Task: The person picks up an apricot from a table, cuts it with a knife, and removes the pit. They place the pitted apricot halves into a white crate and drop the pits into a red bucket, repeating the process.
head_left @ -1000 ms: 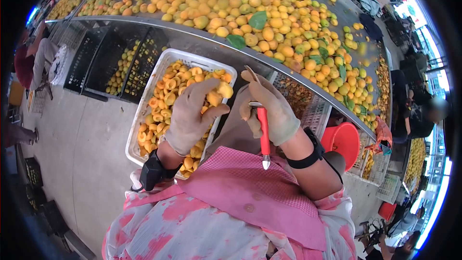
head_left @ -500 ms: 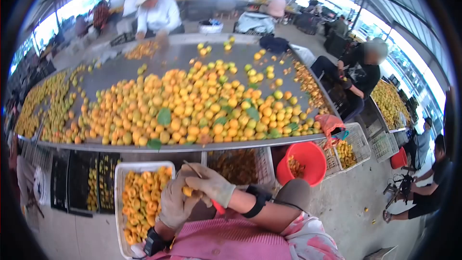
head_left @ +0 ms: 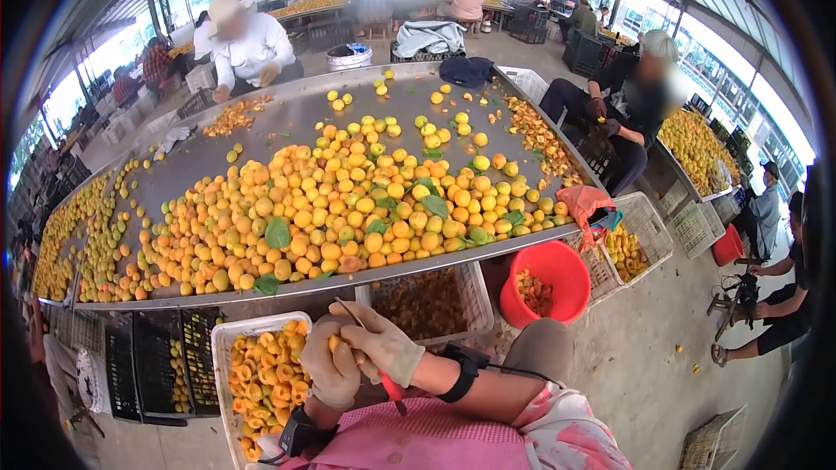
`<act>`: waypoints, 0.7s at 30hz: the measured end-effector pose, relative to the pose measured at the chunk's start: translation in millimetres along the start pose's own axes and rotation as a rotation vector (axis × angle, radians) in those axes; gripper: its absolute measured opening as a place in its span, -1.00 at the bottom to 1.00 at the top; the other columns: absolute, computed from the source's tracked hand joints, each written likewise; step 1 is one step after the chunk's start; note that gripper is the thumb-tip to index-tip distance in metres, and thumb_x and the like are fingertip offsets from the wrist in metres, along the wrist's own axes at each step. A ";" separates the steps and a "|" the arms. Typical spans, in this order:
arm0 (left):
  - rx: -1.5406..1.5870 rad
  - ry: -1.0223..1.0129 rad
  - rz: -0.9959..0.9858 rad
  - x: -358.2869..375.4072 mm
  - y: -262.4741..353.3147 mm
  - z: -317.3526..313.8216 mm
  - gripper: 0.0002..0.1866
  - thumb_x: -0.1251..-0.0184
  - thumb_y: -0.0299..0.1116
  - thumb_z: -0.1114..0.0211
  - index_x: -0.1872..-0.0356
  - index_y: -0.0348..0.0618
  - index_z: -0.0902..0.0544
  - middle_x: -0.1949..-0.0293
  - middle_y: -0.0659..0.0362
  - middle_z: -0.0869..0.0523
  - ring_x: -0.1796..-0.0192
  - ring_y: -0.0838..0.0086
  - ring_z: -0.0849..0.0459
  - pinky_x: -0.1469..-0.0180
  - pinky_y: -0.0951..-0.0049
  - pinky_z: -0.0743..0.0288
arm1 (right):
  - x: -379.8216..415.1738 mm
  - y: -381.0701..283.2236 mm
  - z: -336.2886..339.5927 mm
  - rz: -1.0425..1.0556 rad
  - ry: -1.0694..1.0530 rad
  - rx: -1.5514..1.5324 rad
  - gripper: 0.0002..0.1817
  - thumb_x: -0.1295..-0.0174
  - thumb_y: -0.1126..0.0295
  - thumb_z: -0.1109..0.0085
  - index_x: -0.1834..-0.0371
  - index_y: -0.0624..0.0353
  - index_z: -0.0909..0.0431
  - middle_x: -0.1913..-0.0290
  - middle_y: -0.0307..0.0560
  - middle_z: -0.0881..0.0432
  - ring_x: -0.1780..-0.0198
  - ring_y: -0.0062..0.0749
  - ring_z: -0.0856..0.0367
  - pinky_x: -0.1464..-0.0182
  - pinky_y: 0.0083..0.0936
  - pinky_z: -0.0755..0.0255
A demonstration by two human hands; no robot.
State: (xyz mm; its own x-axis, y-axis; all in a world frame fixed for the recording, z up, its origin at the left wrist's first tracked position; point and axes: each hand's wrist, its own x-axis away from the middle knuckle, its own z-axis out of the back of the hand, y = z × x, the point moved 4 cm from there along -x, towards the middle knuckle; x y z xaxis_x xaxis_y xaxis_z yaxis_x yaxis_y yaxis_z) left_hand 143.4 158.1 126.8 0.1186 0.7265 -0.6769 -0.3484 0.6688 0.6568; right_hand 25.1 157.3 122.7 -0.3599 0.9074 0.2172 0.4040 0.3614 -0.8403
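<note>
Both my hands wear pale work gloves and meet just above my lap. My left hand (head_left: 327,369) is closed around an apricot (head_left: 334,343), of which only a small orange patch shows between the fingers. My right hand (head_left: 388,346) grips a thin-bladed knife (head_left: 394,390); its red handle sticks out below the palm and its narrow blade points up past the fingers. Beside my left hand stands a white crate (head_left: 219,365) filled with opened, hollowed apricots (head_left: 266,374). Beyond my hands, whole apricots (head_left: 348,209) lie heaped on a metal table (head_left: 196,152).
A red bucket (head_left: 570,283) with fruit pieces stands right of my knee. Under the table edge sits a crate (head_left: 475,296) of dark scraps. Black crates (head_left: 157,365) are at left. One person (head_left: 261,48) works across the table, another (head_left: 631,104) sits at its right end.
My head view has shifted and tilted, so the table appears rotated. My hands stay together on the apricot; the knife has turned slightly, and more of its red handle shows.
</note>
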 end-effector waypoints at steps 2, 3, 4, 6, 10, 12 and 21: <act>0.003 0.013 0.028 6.2 -9.4 -7.1 -0.78 -0.45 -0.37 0.01 0.08 -0.32 -0.49 0.41 0.02 -0.56 0.40 0.24 -0.54 0.33 0.30 -0.40 | 0.8 -0.5 2.6 -0.001 0.024 -0.028 -0.46 -0.41 0.32 0.02 -0.44 0.15 -0.21 0.48 -0.28 -0.45 0.65 -0.65 -0.34 0.63 -0.68 -0.23; 0.010 0.007 0.119 12.9 -19.1 -10.4 -0.80 -0.44 -0.40 -0.02 0.08 -0.32 -0.48 0.37 0.01 -0.56 0.38 0.24 -0.53 0.30 0.30 -0.41 | 1.0 2.1 3.6 0.005 0.048 -0.053 -0.49 -0.41 0.33 0.02 -0.42 0.12 -0.24 0.50 -0.29 -0.44 0.68 -0.65 -0.32 0.63 -0.68 -0.21; 0.016 0.003 0.207 12.0 -20.5 -11.4 -0.82 -0.42 -0.43 -0.05 0.08 -0.32 -0.47 0.34 0.00 -0.56 0.36 0.23 -0.53 0.28 0.30 -0.43 | -0.3 7.1 3.5 -0.010 0.045 -0.056 -0.49 -0.41 0.33 0.02 -0.42 0.12 -0.24 0.50 -0.29 -0.44 0.68 -0.65 -0.32 0.63 -0.68 -0.21; -0.382 0.202 -0.011 2.4 -2.5 -18.4 -0.87 -0.41 -0.44 -0.07 0.16 -0.30 -0.48 0.23 -0.08 -0.59 0.23 0.06 -0.62 0.22 0.22 -0.49 | -1.7 6.0 4.2 0.074 0.089 -0.011 -0.50 -0.40 0.36 0.01 -0.39 0.13 -0.26 0.49 -0.29 -0.45 0.68 -0.64 -0.32 0.64 -0.68 -0.20; -0.361 0.054 -0.016 -14.1 -3.6 -22.6 -0.84 -0.31 -0.54 -0.14 0.11 -0.23 -0.48 0.24 0.00 -0.59 0.26 0.11 -0.58 0.23 0.21 -0.45 | 1.1 -12.2 13.5 0.076 0.134 -0.014 -0.51 -0.40 0.39 0.03 -0.37 0.26 -0.27 0.44 -0.23 -0.48 0.55 -0.64 -0.43 0.53 -0.72 -0.28; -0.158 -0.037 0.101 -17.9 -8.6 -20.2 -0.78 -0.26 -0.54 -0.17 0.07 -0.21 -0.50 0.26 0.04 -0.59 0.26 0.10 -0.58 0.21 0.20 -0.47 | 8.6 -20.9 17.6 0.164 0.052 0.081 -0.53 -0.48 0.28 0.14 -0.37 0.25 -0.26 0.46 -0.15 -0.48 0.61 -0.56 -0.40 0.59 -0.66 -0.25; 0.694 -0.179 0.827 2.9 -40.6 -22.8 -0.83 -0.49 -0.52 0.01 0.05 -0.34 -0.50 0.27 0.11 -0.65 0.34 0.55 -0.65 0.38 0.59 -0.54 | 5.5 -13.6 41.2 0.234 0.156 0.144 -0.48 -0.51 0.14 0.12 -0.45 0.13 -0.23 0.50 -0.14 -0.51 0.71 -0.57 -0.33 0.69 -0.67 -0.18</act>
State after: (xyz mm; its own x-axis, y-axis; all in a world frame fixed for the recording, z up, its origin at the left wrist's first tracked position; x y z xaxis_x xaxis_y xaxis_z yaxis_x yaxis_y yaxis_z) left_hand 136.7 129.5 90.5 0.2422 0.9669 0.0805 0.2111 -0.1335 0.9683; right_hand -17.0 148.6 114.9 -0.1335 0.9883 0.0735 0.3331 0.1146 -0.9359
